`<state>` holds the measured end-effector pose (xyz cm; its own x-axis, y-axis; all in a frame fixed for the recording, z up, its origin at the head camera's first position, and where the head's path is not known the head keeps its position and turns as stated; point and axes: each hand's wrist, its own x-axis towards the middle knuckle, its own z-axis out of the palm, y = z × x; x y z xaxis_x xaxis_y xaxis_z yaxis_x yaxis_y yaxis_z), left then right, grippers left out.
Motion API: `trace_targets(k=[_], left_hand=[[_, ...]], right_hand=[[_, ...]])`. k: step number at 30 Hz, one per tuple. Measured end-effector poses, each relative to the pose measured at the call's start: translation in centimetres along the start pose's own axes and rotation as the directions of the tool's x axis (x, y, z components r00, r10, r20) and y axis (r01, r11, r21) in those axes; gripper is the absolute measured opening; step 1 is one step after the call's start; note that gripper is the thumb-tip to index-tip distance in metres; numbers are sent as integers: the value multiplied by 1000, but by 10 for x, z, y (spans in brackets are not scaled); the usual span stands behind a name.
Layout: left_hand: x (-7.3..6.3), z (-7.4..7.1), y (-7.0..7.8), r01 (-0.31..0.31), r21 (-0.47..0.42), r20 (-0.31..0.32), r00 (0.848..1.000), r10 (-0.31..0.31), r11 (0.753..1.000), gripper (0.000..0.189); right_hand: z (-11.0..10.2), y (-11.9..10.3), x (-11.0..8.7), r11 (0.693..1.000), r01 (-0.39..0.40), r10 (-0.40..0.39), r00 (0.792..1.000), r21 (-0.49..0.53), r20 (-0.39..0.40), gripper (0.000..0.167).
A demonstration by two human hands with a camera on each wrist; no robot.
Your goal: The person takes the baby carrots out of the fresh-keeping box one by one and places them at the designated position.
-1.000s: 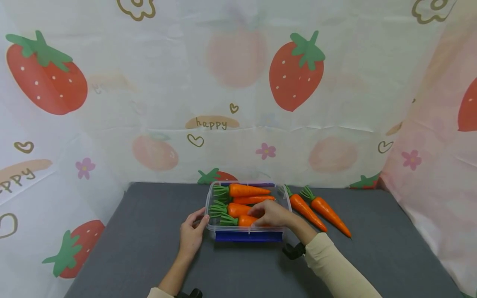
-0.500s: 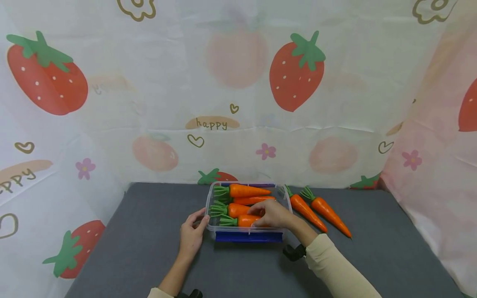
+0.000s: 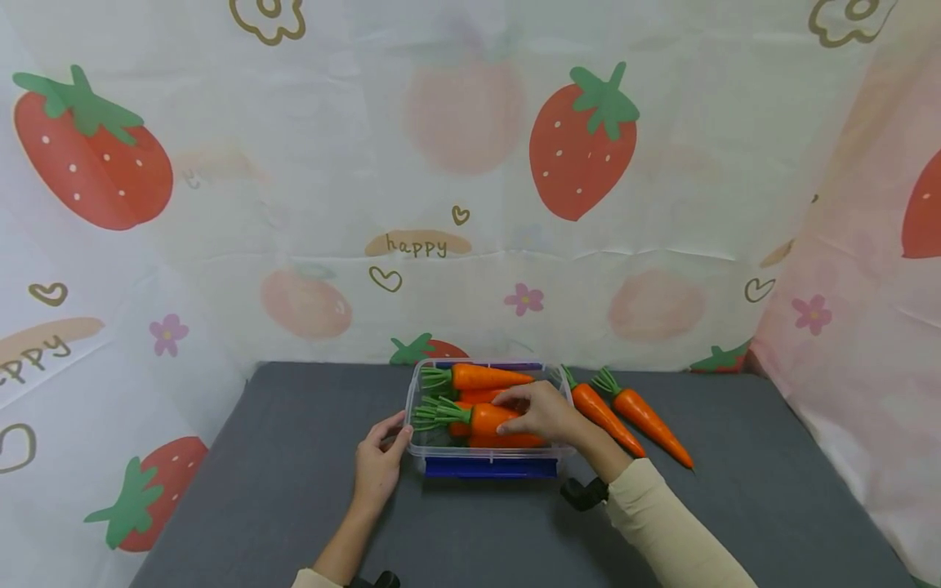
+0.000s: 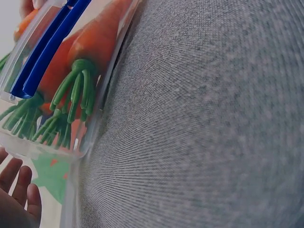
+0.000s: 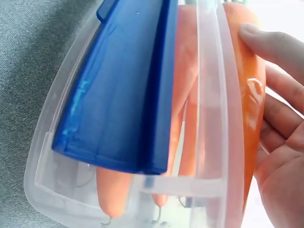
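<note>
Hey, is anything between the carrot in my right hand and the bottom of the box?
Yes: other orange carrots lie in the clear plastic box, beneath and around the glossy orange carrot with green stems in your right hand. Nothing visible stands between your fingers and that carrot.

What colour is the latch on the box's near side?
The latch is blue; it shows best in the right wrist view.

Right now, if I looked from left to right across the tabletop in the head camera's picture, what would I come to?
Left hand → box → first loose carrot → second loose carrot.
</note>
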<state>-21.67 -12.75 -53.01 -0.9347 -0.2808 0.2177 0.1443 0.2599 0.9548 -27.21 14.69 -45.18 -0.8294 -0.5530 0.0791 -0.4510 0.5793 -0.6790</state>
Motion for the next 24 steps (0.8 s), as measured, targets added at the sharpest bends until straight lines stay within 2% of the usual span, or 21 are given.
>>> trace_targets(k=[8,15,18,24], left_hand=[[0,0,0,-3,13,-3,1000,3,1000,32],[-1,0,3,15,12,-3,1000,-15,1000,33],[-3,-1,12,22,8,1,1000,-22,1000,32],[-13,-5,40,19,26,22,1000,-20,999,32]], right_hand=[[-7,1,0,994,-27,36,996,109,-86,37],[-15,2,-3,982,6,24,988,190,-153,37],[-19,1,-5,982,31,2,985,185,-175,37],[-25,0,-9,982,6,28,984,189,-176,39]])
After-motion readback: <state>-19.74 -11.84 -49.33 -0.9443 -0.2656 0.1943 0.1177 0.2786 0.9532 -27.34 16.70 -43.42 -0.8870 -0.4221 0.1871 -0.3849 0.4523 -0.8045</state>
